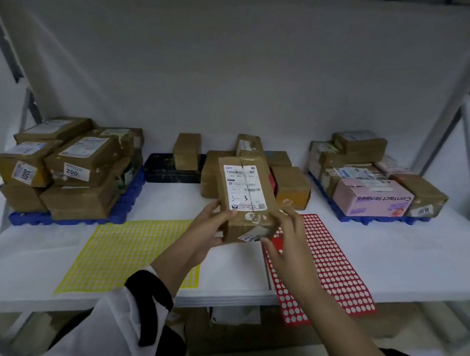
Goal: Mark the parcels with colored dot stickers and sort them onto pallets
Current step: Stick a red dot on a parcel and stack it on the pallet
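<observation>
A brown cardboard parcel (245, 197) with a white shipping label marked "3-3" is held upright above the white table. My left hand (211, 228) grips its lower left side. My right hand (285, 236) touches its lower right corner, fingers curled against the box. A yellow dot-sticker sheet (130, 254) lies flat on the table to the left under my left forearm. A red dot-sticker sheet (330, 266) lies to the right, partly hidden by my right hand.
A blue pallet (129, 201) at left carries several brown parcels. Another blue pallet (363, 220) at right holds parcels including a pink box (373, 198). Loose parcels (291, 186) and a dark tray (160, 170) stand at the back centre. The table edge (221, 298) runs below.
</observation>
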